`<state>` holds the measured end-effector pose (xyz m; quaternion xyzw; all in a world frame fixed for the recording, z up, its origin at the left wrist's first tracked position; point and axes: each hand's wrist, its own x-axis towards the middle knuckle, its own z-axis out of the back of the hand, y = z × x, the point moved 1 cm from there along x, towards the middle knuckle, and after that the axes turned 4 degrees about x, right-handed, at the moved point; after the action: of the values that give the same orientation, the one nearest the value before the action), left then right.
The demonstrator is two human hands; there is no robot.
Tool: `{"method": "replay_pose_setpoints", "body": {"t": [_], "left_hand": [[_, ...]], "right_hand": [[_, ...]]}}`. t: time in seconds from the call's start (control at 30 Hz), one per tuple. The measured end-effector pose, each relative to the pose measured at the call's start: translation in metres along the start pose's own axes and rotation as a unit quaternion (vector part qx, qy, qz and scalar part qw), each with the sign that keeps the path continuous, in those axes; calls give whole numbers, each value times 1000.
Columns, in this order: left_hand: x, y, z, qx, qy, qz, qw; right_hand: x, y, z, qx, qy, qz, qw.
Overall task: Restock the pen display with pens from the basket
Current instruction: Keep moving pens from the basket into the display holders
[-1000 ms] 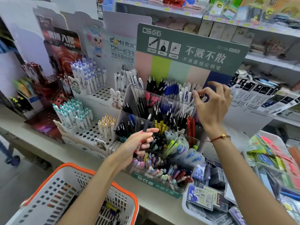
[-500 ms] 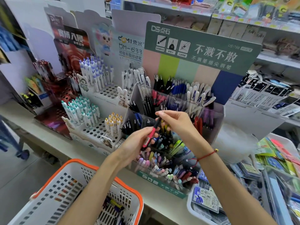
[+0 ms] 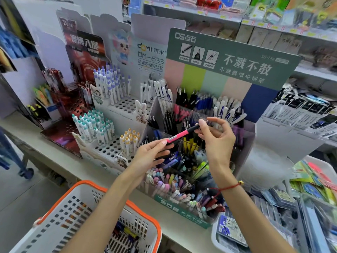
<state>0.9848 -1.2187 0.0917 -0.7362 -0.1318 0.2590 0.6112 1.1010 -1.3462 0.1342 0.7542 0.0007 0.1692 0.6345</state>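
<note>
Head view looks down on a long counter (image 3: 109, 178) crowded with stationery, under store shelves (image 3: 273, 24) stacked with blurred packaged goods. Biggest on the counter is the pen display (image 3: 215, 99) — a tiered stand with a green header board printed in white characters, pastel and navy panels below it, and clear compartments packed with black, blue, white, pink and pastel pens. Just to its left stands a white pegboard-style display (image 3: 116, 125) holding rows of white pens with purple, teal and yellow caps, and further left a dark red display (image 3: 73, 92) with its own pens. At the lower left edge sits the basket (image 3: 60, 216), white plastic with an orange rim, a few pens visible at its bottom. A white tray (image 3: 217, 240) of packaged refills lies at the lower right, beside more blurred packets.

Both forearms reach up over the display's front tiers. The right hand (image 3: 217, 141), with a red cord bracelet (image 3: 228, 188) on its wrist, pinches the dark upper end of a pink pen (image 3: 179, 135) between thumb and fingertips. The left hand (image 3: 151, 154) grasps the lower end of that same pen with its thumb and fingers — so the pen slants in the air between the two hands, above the middle compartments, touching none of the stored pens as far as can be seen.
</note>
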Motion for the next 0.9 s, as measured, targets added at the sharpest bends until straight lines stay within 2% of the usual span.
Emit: {"method": "replay_pose_setpoints", "body": {"t": [0.13, 0.27, 0.4, 0.5, 0.53, 0.57, 0.63, 0.67, 0.73, 0.8, 0.9], "left_hand": [[4, -2, -2, 17, 8, -5, 1000], [13, -3, 10, 22, -74, 1, 997], [18, -5, 18, 8, -90, 4, 996], [24, -5, 15, 85, -84, -31, 992], [28, -4, 14, 167, -83, -67, 980], [31, -3, 13, 276, -79, -112, 951], [38, 2, 10, 489, -58, -186, 850], [42, 6, 8, 560, -43, -198, 803], [49, 12, 6, 643, -16, -180, 744], [54, 17, 7, 666, -17, -172, 726], [54, 16, 7, 656, -46, -188, 729]], "right_hand": [[4, 5, 0, 19, -33, 60, 997], [17, 13, 4, 32, -77, 104, 991], [24, 13, 6, 33, -94, 113, 989], [25, 12, 8, 35, -99, 113, 988], [27, 12, 10, 32, -106, 115, 987], [29, 13, 12, 27, -116, 120, 986], [36, 15, 18, 21, -144, 135, 980], [40, 17, 22, 23, -158, 143, 977], [45, 22, 28, 22, -179, 157, 971], [48, 29, 30, 22, -183, 178, 967], [56, 38, 16, 1, -134, 237, 962]]}}
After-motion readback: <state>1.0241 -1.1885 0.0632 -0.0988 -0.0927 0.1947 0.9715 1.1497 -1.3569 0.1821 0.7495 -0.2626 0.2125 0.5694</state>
